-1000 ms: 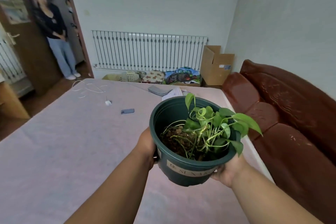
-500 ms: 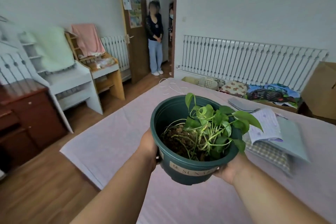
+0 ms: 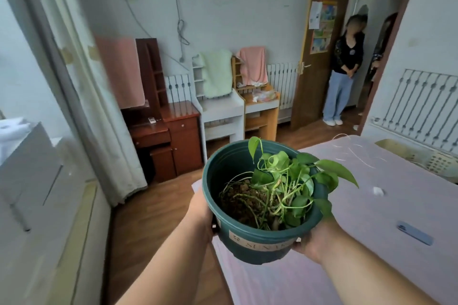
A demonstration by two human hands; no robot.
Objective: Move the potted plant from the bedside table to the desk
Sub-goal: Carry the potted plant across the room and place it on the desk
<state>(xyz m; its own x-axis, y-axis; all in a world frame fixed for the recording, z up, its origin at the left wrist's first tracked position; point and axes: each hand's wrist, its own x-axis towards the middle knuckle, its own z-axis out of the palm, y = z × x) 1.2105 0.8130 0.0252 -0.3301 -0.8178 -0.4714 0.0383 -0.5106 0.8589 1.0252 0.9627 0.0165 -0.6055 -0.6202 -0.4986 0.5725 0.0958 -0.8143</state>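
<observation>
I hold a dark green plastic pot [image 3: 257, 245] with a leafy green plant [image 3: 292, 181] in front of me, above the corner of the bed. My left hand [image 3: 202, 215] grips the pot's left side and my right hand [image 3: 313, 242] supports its lower right side. The pot is upright, with soil and trailing stems visible inside. Three desks stand along the far wall: a dark red one [image 3: 173, 119], a white one [image 3: 220, 109] and a light wooden one [image 3: 262, 106].
A bed with a pink sheet [image 3: 396, 205] fills the right side, with a phone [image 3: 415, 233] and a white cable [image 3: 357, 153] on it. A person [image 3: 343, 72] stands in the open doorway. A curtain [image 3: 99, 111] hangs at left. Wooden floor [image 3: 153, 210] lies between bed and desks.
My view has swung left, from the radiator wall to the wall with the desks. The pot stays held in both hands in the same way.
</observation>
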